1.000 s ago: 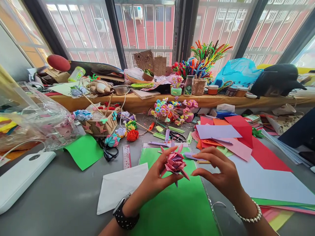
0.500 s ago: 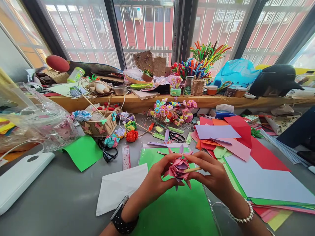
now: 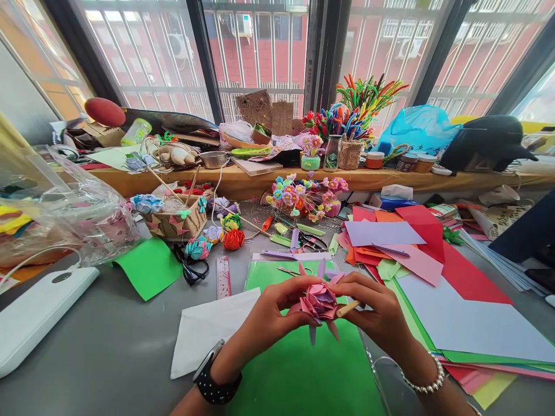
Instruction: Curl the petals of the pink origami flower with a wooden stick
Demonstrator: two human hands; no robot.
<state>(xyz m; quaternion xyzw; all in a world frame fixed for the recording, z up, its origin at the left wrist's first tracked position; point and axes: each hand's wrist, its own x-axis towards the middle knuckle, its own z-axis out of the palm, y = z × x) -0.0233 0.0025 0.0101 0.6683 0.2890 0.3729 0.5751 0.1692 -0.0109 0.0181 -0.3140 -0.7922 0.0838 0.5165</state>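
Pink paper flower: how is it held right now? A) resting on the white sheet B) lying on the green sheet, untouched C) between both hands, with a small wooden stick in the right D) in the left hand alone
C: the left hand and right hand both pinch the pink paper flower above the green sheet; the right one also grips a wooden stick.

Ruler (image 3: 224, 277), white paper (image 3: 208, 332), coloured paper sheets (image 3: 390, 242), scissors (image 3: 313, 240) on grey table (image 3: 108, 346).
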